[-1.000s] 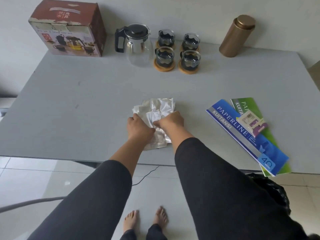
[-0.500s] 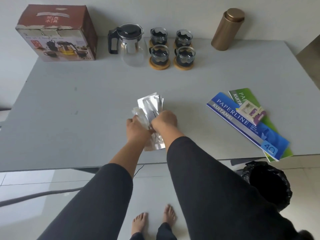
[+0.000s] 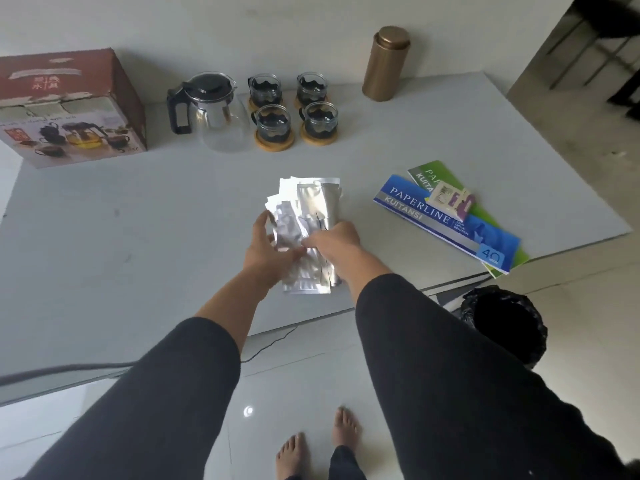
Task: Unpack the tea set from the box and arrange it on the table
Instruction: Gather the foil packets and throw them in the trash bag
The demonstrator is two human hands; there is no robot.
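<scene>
Both hands, left hand (image 3: 268, 249) and right hand (image 3: 334, 240), clamp my bundle of foil packets (image 3: 308, 216) above the bench (image 3: 138, 220); teapot (image 3: 216, 110) and cups (image 3: 294, 112) already stand arranged beside the box (image 3: 69, 109), so little seems left.

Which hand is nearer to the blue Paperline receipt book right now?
Right. The right hand grips the silver foil packets, just left of the blue Paperline receipt book; the left hand is farther left, across the packets.
</scene>
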